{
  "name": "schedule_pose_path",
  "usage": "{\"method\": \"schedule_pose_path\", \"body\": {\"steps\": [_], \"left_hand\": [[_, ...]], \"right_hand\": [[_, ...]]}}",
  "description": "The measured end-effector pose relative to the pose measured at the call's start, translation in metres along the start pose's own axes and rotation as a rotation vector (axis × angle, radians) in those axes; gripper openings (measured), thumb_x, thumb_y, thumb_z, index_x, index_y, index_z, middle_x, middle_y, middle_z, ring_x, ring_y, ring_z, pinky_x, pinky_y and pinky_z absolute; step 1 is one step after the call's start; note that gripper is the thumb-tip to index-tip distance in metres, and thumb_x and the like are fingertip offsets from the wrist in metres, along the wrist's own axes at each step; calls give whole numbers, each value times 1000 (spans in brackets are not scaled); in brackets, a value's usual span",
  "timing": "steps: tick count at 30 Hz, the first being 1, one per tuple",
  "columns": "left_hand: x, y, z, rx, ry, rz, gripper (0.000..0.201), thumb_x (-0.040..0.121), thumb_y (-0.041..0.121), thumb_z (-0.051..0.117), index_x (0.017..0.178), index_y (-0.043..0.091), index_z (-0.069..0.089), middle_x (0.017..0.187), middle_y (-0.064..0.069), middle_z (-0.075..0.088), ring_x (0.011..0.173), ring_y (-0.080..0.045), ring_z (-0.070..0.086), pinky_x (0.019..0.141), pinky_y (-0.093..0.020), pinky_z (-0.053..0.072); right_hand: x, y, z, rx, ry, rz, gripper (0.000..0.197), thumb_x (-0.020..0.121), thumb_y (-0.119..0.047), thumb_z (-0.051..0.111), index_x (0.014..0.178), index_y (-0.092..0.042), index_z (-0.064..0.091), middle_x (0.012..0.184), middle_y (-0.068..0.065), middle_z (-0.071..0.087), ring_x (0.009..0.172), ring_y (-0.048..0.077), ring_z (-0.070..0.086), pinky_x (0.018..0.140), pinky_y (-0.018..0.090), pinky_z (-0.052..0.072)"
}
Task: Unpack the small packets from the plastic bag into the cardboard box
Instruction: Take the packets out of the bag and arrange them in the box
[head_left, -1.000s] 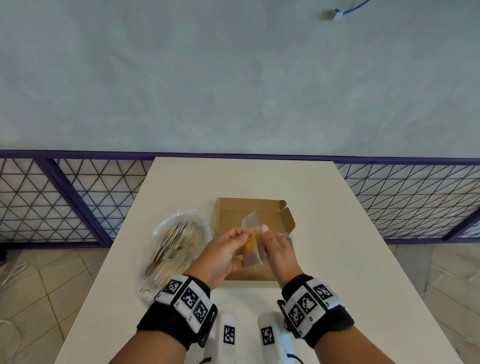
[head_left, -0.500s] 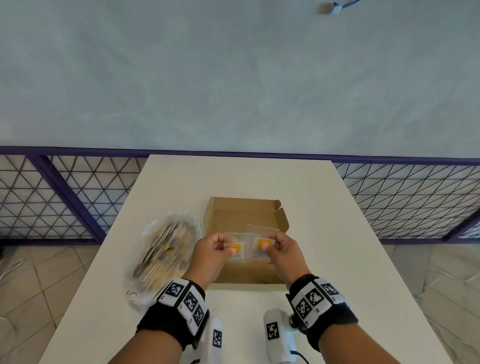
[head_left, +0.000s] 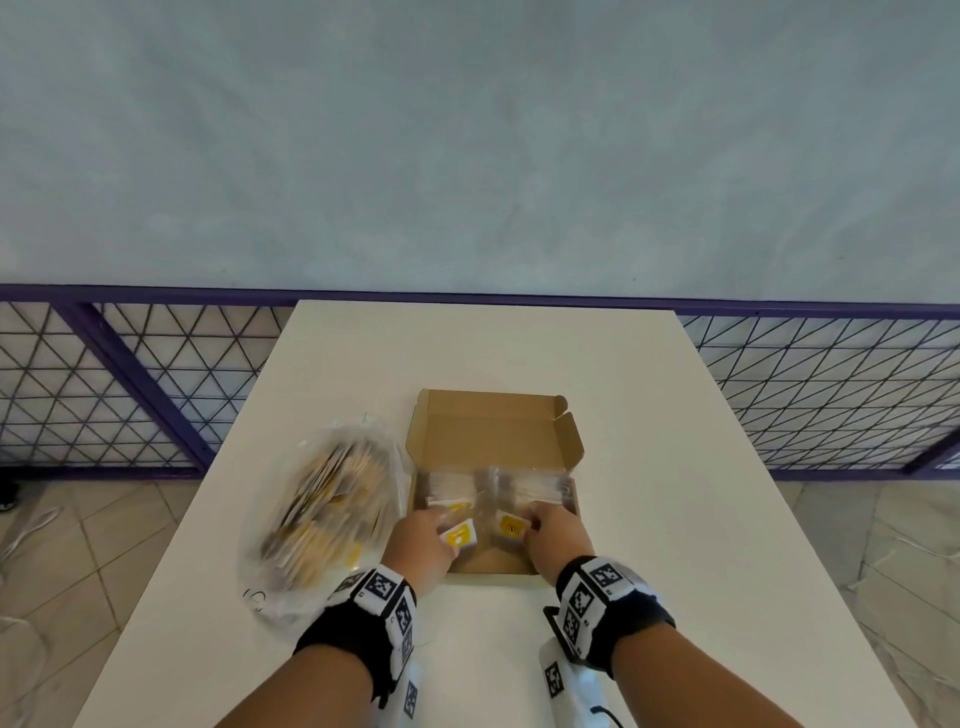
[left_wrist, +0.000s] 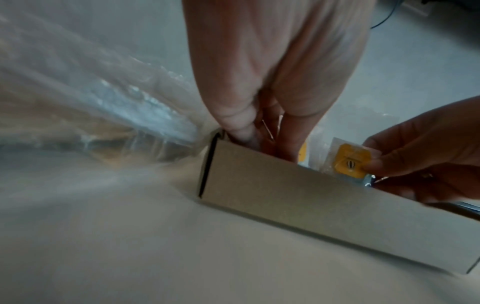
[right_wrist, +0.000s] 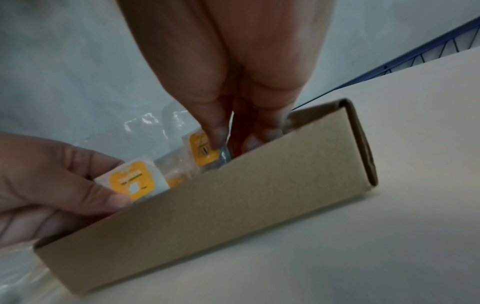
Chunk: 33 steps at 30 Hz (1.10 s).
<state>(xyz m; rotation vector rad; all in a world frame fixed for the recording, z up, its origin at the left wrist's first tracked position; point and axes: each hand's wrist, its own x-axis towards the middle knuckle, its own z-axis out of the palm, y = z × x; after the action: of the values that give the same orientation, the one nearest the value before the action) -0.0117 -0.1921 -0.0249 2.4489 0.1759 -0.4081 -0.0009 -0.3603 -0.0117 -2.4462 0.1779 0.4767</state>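
Both hands are down inside the cardboard box (head_left: 496, 441) on the white counter (head_left: 675, 519), side by side over its near half. The left hand (head_left: 422, 545) has its fingers (right_wrist: 78, 185) curled round a small clear packet with a yellow label (head_left: 460, 535), thumb pressed on the label's lower edge, the packet standing just behind the box's near wall. The right hand (head_left: 558, 535) pinches a second yellow-labelled packet (head_left: 511, 526), fingers (left_wrist: 405, 156) closed on its right edge, again just inside the near wall. The two packets sit close together between the hands, apart from each other by a sliver of clear film. Beyond the fingers, farther into the box, rows of clear packets (head_left: 498, 486) already fill the middle, blurred. The lid flap stands open at the far side. Left of the left hand, touching the box's left wall, lies the plastic bag (head_left: 327, 509), bulging with more packets, too blurred to count. Marker-covered wristbands (head_left: 605, 597) wrap both wrists.
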Motion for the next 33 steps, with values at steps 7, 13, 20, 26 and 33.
{"method": "schedule_pose_path", "body": {"steps": [7, 13, 20, 26, 33], "left_hand": [[-4, 17, -32, 89, 178, 110, 19, 83, 9, 57, 65, 16, 54, 59, 4, 47, 66, -19, 49, 48, -17, 30], [6, 25, -46, 460, 33, 293, 21, 93, 14, 49, 102, 14, 68, 104, -6, 66, 85, -19, 57, 70, -25, 43], [12, 29, -32, 833, -117, 316, 31, 93, 7, 44, 117, 13, 61, 115, -9, 61, 109, -28, 57, 87, -36, 48], [14, 28, -34, 728, -105, 277, 29, 95, 10, 38, 119, 14, 53, 113, -8, 62, 104, -25, 60, 85, -31, 47], [18, 32, -26, 544, -126, 273, 28, 89, 17, 50, 116, 20, 58, 118, -1, 59, 107, -20, 57, 87, -28, 47]], "right_hand": [[-8, -14, -40, -188, 89, -200, 29, 94, -10, 41, 117, -16, 58, 114, 8, 61, 99, 24, 59, 81, 28, 47], [-2, -25, -53, -629, -52, -327, 33, 91, -6, 45, 121, -13, 55, 118, 9, 55, 107, 30, 56, 91, 36, 48], [7, -15, -31, -809, -179, -265, 33, 91, -3, 41, 121, -10, 52, 122, 13, 55, 113, 32, 54, 94, 39, 45], [14, -14, -41, -779, -127, -221, 32, 90, 0, 43, 118, -9, 56, 121, 13, 54, 112, 31, 55, 94, 37, 46], [16, -11, -40, -816, -98, -193, 27, 89, -2, 46, 113, -6, 58, 119, 12, 55, 109, 30, 57, 92, 36, 49]]}}
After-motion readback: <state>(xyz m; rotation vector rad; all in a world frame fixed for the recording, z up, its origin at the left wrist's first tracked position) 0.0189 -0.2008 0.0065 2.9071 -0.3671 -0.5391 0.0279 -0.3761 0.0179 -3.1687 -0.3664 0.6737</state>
